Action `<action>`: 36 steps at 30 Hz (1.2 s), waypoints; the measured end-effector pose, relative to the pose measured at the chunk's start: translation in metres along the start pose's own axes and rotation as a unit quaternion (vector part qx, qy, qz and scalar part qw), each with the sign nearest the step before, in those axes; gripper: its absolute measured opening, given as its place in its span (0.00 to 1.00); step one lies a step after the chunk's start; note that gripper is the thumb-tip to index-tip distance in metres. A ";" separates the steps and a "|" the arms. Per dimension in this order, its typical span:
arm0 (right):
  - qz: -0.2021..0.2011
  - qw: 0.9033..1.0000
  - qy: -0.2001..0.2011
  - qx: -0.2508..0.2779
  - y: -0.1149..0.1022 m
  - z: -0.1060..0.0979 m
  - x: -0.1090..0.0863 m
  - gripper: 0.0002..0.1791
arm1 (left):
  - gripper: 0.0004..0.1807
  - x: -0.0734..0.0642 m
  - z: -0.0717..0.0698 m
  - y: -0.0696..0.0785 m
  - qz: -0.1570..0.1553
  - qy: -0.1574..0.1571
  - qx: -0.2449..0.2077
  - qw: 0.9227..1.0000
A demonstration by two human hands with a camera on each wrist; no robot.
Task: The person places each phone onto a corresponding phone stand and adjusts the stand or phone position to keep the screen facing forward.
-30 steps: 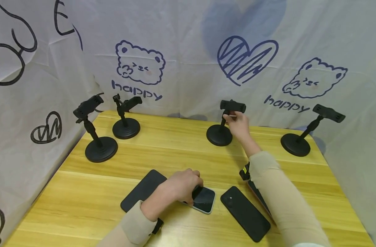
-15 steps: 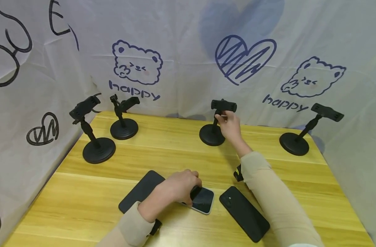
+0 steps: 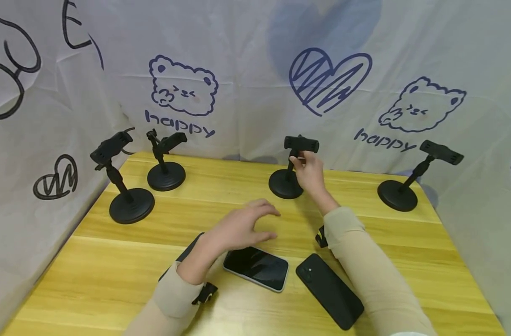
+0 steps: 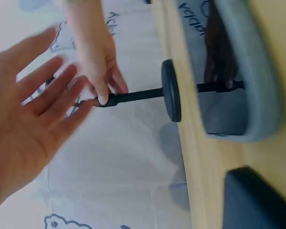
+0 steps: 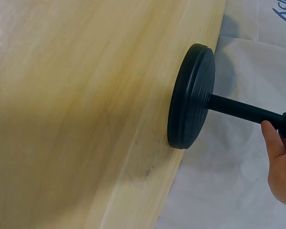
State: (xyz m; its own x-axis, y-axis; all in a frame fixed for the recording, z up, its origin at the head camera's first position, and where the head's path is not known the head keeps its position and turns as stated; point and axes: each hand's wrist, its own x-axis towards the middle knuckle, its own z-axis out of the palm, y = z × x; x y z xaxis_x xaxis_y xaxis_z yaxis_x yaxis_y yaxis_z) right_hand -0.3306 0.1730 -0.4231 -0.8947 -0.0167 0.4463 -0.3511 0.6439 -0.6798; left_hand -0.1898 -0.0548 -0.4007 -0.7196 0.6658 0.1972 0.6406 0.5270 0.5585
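My right hand [image 3: 312, 175] holds the stem of a black phone stand [image 3: 286, 185] near the back of the table, just below its clamp. In the right wrist view the stand's round base [image 5: 193, 98] and stem show, with fingertips at the collar. My left hand [image 3: 238, 228] is raised in front of that stand with its fingers spread and nothing in them; the left wrist view shows its open palm [image 4: 26, 126]. Below it a smartphone [image 3: 257, 268] with a pale edge lies screen up. Beside that phone a black smartphone [image 3: 328, 290] lies back up, its camera lenses showing.
Two more black stands, one nearer [image 3: 131, 205] and one farther [image 3: 166, 176], are at the left. Another stand [image 3: 397, 195] is at the right. A dark flat device [image 3: 190, 247] is mostly hidden by my left forearm. A white cloth wall [image 3: 255, 112] borders the wooden table [image 3: 104, 275].
My left hand has come off the pale-edged smartphone, rising and moving forward as its fingers spread. My right hand has shifted the stand slightly left, keeping its grip.
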 end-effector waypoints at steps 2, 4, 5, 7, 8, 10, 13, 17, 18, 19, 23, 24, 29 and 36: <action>0.001 1.000 0.000 -0.002 0.000 0.000 0.000 0.17 | 0.22 0.009 -0.006 -0.002 0.025 0.089 -0.027 0.995; 0.002 1.000 0.001 -0.001 0.001 0.000 0.001 0.17 | 0.21 0.019 -0.011 -0.004 0.042 0.170 -0.059 0.983; 0.003 1.000 0.001 0.001 0.001 0.000 0.000 0.17 | 0.20 0.025 -0.013 -0.005 0.044 0.203 -0.075 0.975; 0.007 1.000 0.002 0.005 0.002 0.000 0.000 0.18 | 0.19 0.038 -0.016 -0.007 0.035 0.251 -0.113 0.961; 0.010 1.000 0.001 0.007 0.002 0.000 -0.001 0.18 | 0.19 0.044 -0.017 -0.008 0.034 0.270 -0.135 0.953; 0.016 1.000 0.001 0.011 0.003 0.000 -0.001 0.18 | 0.19 0.056 -0.019 -0.009 0.023 0.296 -0.174 0.939; 0.027 1.000 -0.003 0.013 0.003 0.000 -0.001 0.18 | 0.20 0.073 -0.022 -0.009 -0.002 0.314 -0.222 0.923; 0.027 0.999 -0.007 0.021 0.003 -0.001 0.000 0.18 | 0.23 0.094 -0.024 -0.007 -0.034 0.314 -0.264 0.911; 0.027 0.999 -0.008 0.024 0.003 -0.001 0.000 0.19 | 0.23 0.098 -0.025 -0.006 -0.040 0.312 -0.272 0.910; 0.026 0.999 -0.009 0.027 0.003 -0.002 0.000 0.19 | 0.24 0.103 -0.025 -0.006 -0.044 0.310 -0.277 0.908; 0.024 0.999 -0.013 0.034 0.002 -0.003 0.000 0.20 | 0.25 0.116 -0.026 -0.005 -0.048 0.305 -0.291 0.905; 0.023 0.999 -0.015 0.035 0.002 -0.003 0.000 0.19 | 0.25 0.119 -0.026 -0.005 -0.048 0.305 -0.295 0.904; 0.017 0.999 -0.017 0.035 0.004 -0.001 0.000 0.19 | 0.20 0.127 -0.026 -0.005 -0.044 0.309 -0.292 0.904; 0.021 0.999 -0.011 0.040 0.005 -0.002 0.001 0.20 | 0.15 0.134 -0.023 -0.005 -0.063 0.318 -0.294 0.899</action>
State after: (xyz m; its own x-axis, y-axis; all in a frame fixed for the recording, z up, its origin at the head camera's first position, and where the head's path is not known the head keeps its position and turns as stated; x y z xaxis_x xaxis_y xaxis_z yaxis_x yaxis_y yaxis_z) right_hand -0.3324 0.1782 -0.4249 -0.9151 -0.0086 0.4030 -0.3328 0.5805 -0.7432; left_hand -0.2956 0.0195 -0.3583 -0.9036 0.0852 0.4198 0.4263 0.0826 0.9008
